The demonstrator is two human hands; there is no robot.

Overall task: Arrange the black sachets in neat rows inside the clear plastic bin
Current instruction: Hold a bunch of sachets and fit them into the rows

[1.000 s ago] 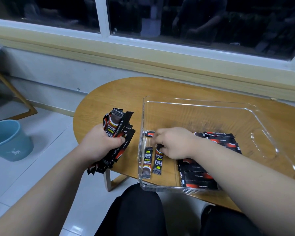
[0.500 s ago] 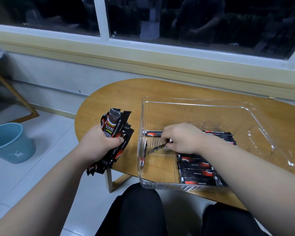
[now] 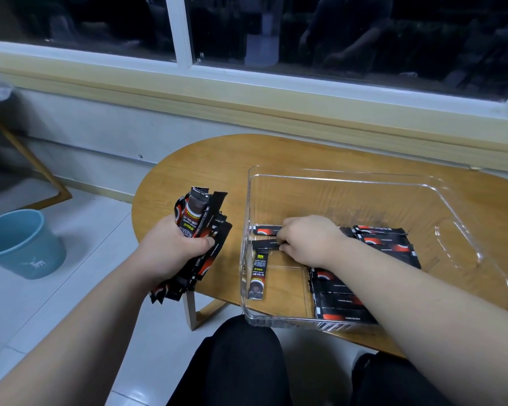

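Clear plastic bin (image 3: 349,180) fills the right-centre of the frame, standing on the right part of an oval wooden table (image 3: 203,165) below a dark window (image 3: 305,30). A blue bucket (image 3: 21,244) stands on the tiled floor at the left edge, well apart from the table.

The left hand (image 3: 173,250), left of centre and outside the bin, is wrapped tightly round a thick bundle of black sachets (image 3: 201,212) whose ends stick out above and below the fist. The right hand (image 3: 305,241) reaches down inside the bin, knuckles up, its fingers curled onto the right end of a flat sachet (image 3: 266,244) lying crosswise on the floor of the bin.

A stacked row of sachets (image 3: 340,303) lies crosswise at the bin's near edge, partly hidden by the right forearm; a second row (image 3: 387,244) lies behind the wrist. Just beyond the flat sachet lies another crosswise sachet (image 3: 266,230). A lengthwise sachet (image 3: 258,273) lies just beside the bin's left wall, label up.
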